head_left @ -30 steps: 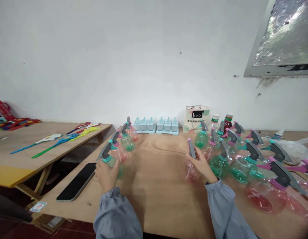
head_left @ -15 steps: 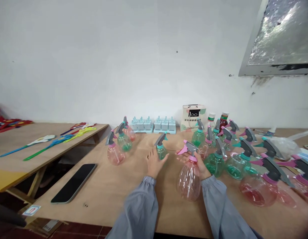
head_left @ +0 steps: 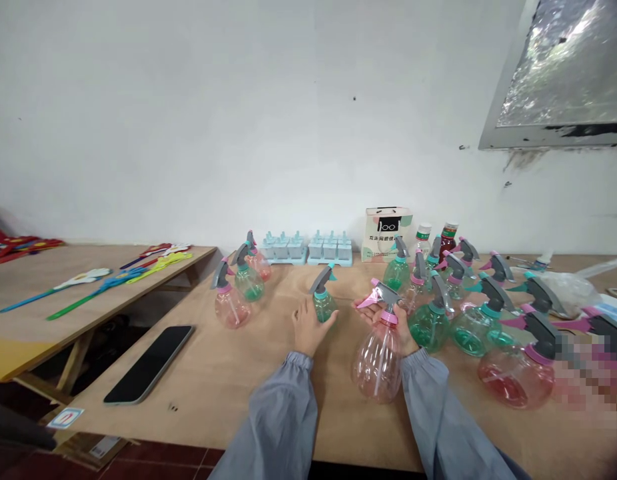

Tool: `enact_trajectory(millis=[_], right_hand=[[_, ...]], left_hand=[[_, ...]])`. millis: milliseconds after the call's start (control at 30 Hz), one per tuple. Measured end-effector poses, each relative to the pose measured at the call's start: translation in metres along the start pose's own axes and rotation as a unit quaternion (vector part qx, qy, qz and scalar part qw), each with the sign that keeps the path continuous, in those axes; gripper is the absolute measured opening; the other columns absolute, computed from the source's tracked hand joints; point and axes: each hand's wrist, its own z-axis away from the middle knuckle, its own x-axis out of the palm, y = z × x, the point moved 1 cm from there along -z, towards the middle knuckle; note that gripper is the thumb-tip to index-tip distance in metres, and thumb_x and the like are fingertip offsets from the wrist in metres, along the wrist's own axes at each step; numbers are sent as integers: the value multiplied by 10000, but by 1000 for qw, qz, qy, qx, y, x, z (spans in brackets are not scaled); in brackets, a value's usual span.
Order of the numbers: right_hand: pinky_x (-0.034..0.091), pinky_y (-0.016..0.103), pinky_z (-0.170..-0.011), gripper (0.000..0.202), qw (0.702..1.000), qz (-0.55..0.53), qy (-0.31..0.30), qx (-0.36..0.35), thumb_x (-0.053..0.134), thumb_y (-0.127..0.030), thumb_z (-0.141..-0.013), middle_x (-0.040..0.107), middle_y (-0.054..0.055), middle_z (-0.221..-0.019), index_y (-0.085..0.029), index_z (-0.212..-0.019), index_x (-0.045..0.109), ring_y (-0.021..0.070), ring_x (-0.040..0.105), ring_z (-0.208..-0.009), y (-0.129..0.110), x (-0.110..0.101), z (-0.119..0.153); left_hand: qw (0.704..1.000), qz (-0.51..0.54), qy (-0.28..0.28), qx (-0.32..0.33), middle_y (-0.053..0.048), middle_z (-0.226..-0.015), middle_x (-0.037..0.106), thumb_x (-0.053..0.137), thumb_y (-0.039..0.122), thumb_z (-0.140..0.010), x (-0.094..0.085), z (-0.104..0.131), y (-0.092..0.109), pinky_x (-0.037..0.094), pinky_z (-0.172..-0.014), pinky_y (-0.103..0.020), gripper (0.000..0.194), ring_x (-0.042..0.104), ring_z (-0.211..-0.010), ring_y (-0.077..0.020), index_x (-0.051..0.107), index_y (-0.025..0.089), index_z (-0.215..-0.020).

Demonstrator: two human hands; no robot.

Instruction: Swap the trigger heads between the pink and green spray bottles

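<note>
Brown table (head_left: pixel 268 387) is under the left hand (head_left: pixel 308 328) and right hand (head_left: pixel 404 330). A pink bottle (head_left: pixel 377 367) is in front of the right fingers; can't tell if they squeeze. A green bottle (head_left: pixel 325 305) is by the spread-apart left fingers.

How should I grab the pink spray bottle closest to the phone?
Probably pinch the pink spray bottle at its collar, coming from the near side: the collar is narrower than the round body below, and a green bottle stands close behind.
</note>
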Motion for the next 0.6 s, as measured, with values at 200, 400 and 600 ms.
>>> enact_trajectory(millis=[200,400,600], right_hand=[[562,470,-931,421,999,-13,37,-2,707,-657,-671,759,76,-869,-252,-784,671,314,690,-1067,1,-3,-2],[573,463,-897,406,999,-28,31,5,683,-636,-694,754,74,-851,-247,-806,657,301,700,-1020,0,1,-1],[587,408,-810,382,999,-23,43,20,693,-601,-685,745,67,-823,-244,-816,661,284,707,-960,2,1,0]], left_hand=[[1000,7,-11,0,-190,-1313,618,609,544,-822,-1,0,-1,388,-1035,-475,728,554,-1257,-325,427,153,-1410],[1000,5,-12,-1,-197,-1319,614,629,535,-811,-3,0,1,389,-1036,-478,746,557,-1259,-330,422,131,-1403],[1000,-2,-6,4,-192,-1284,632,631,525,-809,-2,-1,0,403,-1024,-464,735,573,-1238,-331,432,122,-1392]])
